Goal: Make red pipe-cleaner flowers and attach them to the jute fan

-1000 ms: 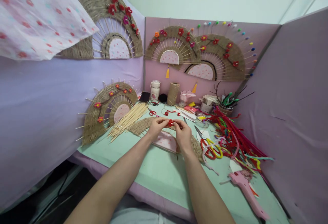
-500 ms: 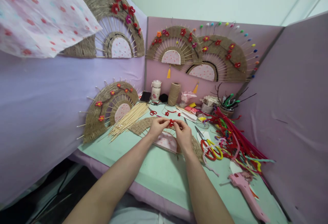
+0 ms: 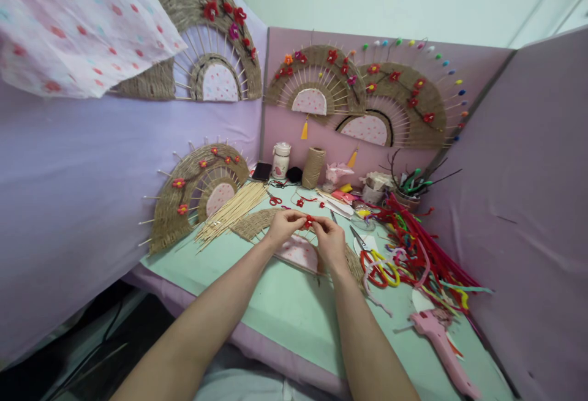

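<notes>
Between my fingertips is a small red pipe-cleaner flower (image 3: 309,222). My left hand (image 3: 285,227) pinches it from the left, and my right hand (image 3: 329,237) pinches it from the right. Both hands are closed at the fingertips, just above a twine-wrapped fan (image 3: 252,224) lying on the table. The fan's half-round centre of pink dotted cloth (image 3: 298,253) shows below my wrists; my hands and forearms cover part of its arch. Beyond my hands lie another small red flower (image 3: 300,202) and a red piece (image 3: 322,204).
Thin sticks (image 3: 232,214) lie to the left, with small red scissors (image 3: 274,199) behind. On the right are larger scissors (image 3: 374,266), a heap of pipe cleaners (image 3: 427,248) and a pink glue gun (image 3: 443,346). A twine spool (image 3: 313,168) stands at the back; finished fans (image 3: 321,76) hang on the partitions.
The red flower has turned slightly between my fingertips, and the fingers of my right hand have shifted a little. The whole view has moved slightly.
</notes>
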### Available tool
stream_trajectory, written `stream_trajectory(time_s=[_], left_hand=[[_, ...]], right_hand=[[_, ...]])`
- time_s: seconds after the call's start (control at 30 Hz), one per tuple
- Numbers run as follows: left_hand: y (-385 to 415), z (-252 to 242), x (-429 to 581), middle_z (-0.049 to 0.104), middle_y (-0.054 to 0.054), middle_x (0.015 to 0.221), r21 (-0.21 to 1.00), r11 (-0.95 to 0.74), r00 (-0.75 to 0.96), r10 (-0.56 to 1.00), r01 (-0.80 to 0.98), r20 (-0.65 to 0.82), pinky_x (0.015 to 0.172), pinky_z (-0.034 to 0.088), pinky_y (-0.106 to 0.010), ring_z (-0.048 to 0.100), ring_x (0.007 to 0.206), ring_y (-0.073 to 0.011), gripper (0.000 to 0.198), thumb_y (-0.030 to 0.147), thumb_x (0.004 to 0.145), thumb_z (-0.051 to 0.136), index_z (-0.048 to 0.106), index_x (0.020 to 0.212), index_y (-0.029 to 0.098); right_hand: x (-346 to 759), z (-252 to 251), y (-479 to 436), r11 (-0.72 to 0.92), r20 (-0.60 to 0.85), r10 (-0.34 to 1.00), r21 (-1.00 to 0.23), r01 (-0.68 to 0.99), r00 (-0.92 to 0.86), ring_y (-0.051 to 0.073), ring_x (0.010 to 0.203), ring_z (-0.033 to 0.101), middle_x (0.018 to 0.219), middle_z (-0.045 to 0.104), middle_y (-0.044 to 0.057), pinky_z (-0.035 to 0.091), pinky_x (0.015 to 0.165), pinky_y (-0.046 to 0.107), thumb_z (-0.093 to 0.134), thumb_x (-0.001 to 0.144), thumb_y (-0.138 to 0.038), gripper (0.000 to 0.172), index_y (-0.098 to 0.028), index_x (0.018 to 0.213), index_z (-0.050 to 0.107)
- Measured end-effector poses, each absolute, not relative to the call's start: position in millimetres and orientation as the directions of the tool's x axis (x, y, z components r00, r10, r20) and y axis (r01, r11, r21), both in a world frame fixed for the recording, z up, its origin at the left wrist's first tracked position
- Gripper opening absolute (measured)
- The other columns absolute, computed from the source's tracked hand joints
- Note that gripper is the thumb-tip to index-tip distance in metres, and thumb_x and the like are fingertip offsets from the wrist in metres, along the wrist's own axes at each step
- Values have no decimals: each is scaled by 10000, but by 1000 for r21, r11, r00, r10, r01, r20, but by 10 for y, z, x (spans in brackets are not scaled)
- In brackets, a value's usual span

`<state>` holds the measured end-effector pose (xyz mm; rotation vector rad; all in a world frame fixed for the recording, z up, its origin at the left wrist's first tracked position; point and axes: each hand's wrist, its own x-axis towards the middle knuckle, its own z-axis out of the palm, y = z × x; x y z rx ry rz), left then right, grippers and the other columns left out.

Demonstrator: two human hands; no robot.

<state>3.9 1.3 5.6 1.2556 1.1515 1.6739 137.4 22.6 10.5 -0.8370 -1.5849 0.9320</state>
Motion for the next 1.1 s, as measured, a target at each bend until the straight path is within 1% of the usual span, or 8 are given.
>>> stream_trajectory(time_s=[0.17, 0.33, 0.4, 0.57, 0.7, 0.87, 0.97, 1.1], left_hand=[[15, 64, 19, 648, -45, 635, 952, -300, -218, 934, -57, 282, 582, 482, -250, 576, 575, -118, 229, 310, 616, 705, 678, 720, 108], [7, 98, 66, 677, -69, 706, 951, -209, -234, 960, -226, 155, 660, 515, -292, 623, 647, -146, 306, 387, 619, 707, 672, 738, 108], [9, 95, 81, 682, -71, 723, 945, -197, -230, 963, -262, 137, 682, 517, -303, 633, 674, -155, 317, 397, 622, 706, 668, 753, 111], [23, 52, 77, 680, -64, 728, 947, -256, -250, 946, -195, 205, 692, 512, -289, 628, 689, -148, 285, 332, 593, 739, 662, 757, 113], [32, 39, 68, 670, -54, 696, 954, -262, -258, 941, -142, 220, 656, 507, -272, 607, 636, -130, 257, 317, 610, 718, 660, 745, 107], [23, 66, 86, 661, -42, 696, 960, -271, -266, 933, -68, 245, 645, 494, -249, 591, 634, -117, 202, 277, 646, 676, 653, 747, 104], [14, 77, 94, 655, -34, 694, 966, -257, -253, 937, -32, 241, 630, 488, -245, 579, 613, -111, 174, 261, 662, 659, 653, 740, 106], [29, 55, 82, 641, -17, 671, 976, -211, -241, 951, -55, 192, 608, 490, -242, 575, 574, -103, 139, 245, 669, 654, 632, 710, 114]], right_hand=[[1386, 89, 260, 455, 431, 871, -889, 56, -235, 191, 754, 626, 841, 704, 68, 474, 714, 312, 548, 735, -288, 205, -160, 815, 687], [1379, 78, 277, 426, 411, 896, -903, 58, -167, 198, 748, 623, 825, 703, 73, 477, 704, 317, 561, 727, -313, 226, -148, 820, 684], [1377, 86, 269, 420, 409, 902, -906, 62, -137, 200, 743, 622, 815, 701, 74, 478, 698, 318, 565, 725, -315, 229, -145, 824, 681], [1373, 95, 249, 425, 413, 898, -904, 55, -155, 200, 756, 624, 827, 701, 78, 480, 719, 323, 565, 727, -313, 228, -144, 826, 682], [1371, 82, 256, 423, 409, 894, -905, 44, -185, 196, 781, 623, 851, 698, 73, 480, 744, 324, 563, 734, -323, 238, -153, 853, 679], [1377, 80, 272, 398, 381, 894, -917, 27, -238, 187, 760, 621, 850, 693, 67, 482, 714, 307, 575, 720, -316, 226, -158, 855, 664], [1383, 77, 282, 408, 383, 890, -911, 56, -247, 184, 752, 615, 828, 690, 56, 471, 721, 307, 563, 718, -297, 182, -168, 810, 653], [1379, 71, 282, 420, 385, 886, -903, 95, -259, 178, 729, 604, 801, 682, 40, 457, 705, 300, 551, 718, -291, 156, -180, 791, 633]])
